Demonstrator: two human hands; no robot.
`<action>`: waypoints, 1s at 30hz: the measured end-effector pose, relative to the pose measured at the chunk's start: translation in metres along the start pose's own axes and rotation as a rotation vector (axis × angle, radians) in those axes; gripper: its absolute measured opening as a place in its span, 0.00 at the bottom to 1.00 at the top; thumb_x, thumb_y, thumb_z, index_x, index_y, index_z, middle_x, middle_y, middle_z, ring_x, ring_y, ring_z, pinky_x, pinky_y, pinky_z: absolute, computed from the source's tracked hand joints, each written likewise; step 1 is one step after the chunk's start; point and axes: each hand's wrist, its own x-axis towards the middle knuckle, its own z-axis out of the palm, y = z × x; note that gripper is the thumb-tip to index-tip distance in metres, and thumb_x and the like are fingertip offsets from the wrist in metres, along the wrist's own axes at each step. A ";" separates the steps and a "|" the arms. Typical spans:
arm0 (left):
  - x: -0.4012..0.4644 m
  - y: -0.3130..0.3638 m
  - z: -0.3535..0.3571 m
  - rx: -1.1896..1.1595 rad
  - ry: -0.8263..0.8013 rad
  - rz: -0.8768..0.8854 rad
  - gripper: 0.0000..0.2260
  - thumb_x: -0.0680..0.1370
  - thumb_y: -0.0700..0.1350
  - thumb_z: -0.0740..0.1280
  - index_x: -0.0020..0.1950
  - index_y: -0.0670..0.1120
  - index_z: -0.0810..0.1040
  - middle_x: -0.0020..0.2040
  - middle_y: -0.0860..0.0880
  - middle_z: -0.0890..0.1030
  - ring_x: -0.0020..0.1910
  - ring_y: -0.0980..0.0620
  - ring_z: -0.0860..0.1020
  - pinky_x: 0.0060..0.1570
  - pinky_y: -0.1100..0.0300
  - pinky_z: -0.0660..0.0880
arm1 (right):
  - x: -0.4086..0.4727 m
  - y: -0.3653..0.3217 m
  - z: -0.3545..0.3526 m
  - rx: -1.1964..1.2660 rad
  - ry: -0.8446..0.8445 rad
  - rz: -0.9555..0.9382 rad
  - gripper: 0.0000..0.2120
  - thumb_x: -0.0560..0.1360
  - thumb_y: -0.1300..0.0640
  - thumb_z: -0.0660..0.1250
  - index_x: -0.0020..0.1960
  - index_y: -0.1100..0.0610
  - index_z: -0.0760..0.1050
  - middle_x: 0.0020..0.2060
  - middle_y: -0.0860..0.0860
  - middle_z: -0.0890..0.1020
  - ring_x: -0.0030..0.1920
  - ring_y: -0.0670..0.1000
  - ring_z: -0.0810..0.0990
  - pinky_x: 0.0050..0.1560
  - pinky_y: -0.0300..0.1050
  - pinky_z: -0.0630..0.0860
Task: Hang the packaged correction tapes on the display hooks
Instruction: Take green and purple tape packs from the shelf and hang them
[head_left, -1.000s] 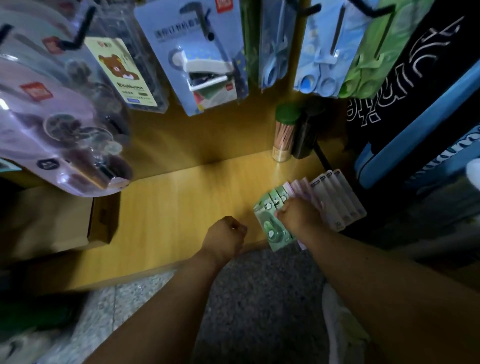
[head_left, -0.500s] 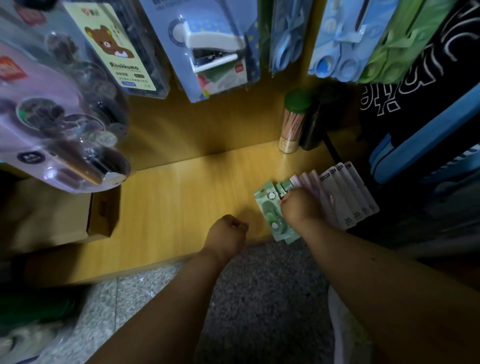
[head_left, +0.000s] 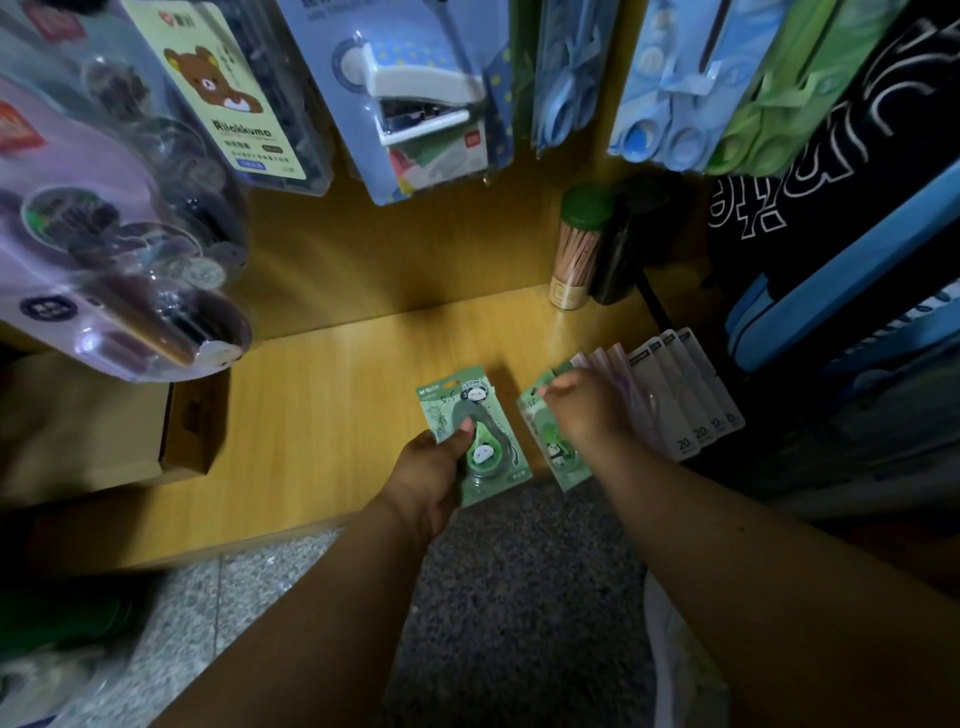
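Note:
My left hand (head_left: 434, 475) grips one green packaged correction tape (head_left: 480, 434) with a panda print, thumb across its front, just above the wooden shelf (head_left: 322, 415). My right hand (head_left: 587, 410) holds a fanned stack of packaged correction tapes (head_left: 670, 400) at the shelf's right end; the front one is green (head_left: 558, 457), with pink and white ones behind. The display hooks are hidden behind the hanging packs above.
Hanging over the shelf are a packaged stapler (head_left: 421, 104), blue scissors packs (head_left: 670, 88), a green scissors pack (head_left: 753, 119), a bear-printed pack (head_left: 228, 98) and clear blister packs (head_left: 104, 249). A green-lidded tube of sticks (head_left: 576, 249) stands at the back. A cardboard box (head_left: 119, 431) sits left.
My left hand, an empty fist before, now holds a green correction tape pack taken off the front of the stack. My right hand still grips the stack.

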 end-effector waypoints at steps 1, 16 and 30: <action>0.002 -0.001 -0.003 -0.005 0.005 -0.005 0.15 0.80 0.43 0.66 0.64 0.37 0.77 0.56 0.37 0.84 0.53 0.39 0.83 0.53 0.45 0.80 | 0.004 0.006 -0.002 -0.101 0.049 0.001 0.13 0.77 0.51 0.66 0.52 0.60 0.81 0.50 0.57 0.84 0.51 0.57 0.81 0.52 0.44 0.76; 0.003 -0.003 -0.020 -0.049 -0.041 -0.118 0.14 0.82 0.42 0.63 0.65 0.36 0.76 0.55 0.37 0.84 0.45 0.43 0.85 0.35 0.54 0.82 | 0.018 0.029 0.014 -0.509 0.102 -0.038 0.11 0.77 0.56 0.63 0.53 0.59 0.81 0.53 0.59 0.82 0.54 0.59 0.80 0.53 0.49 0.78; 0.005 -0.010 -0.025 -0.036 -0.058 -0.147 0.15 0.82 0.42 0.63 0.65 0.36 0.76 0.58 0.36 0.82 0.48 0.43 0.84 0.36 0.53 0.83 | 0.000 0.028 0.022 -0.362 0.102 -0.095 0.15 0.78 0.49 0.62 0.53 0.60 0.76 0.49 0.59 0.83 0.52 0.60 0.80 0.45 0.45 0.73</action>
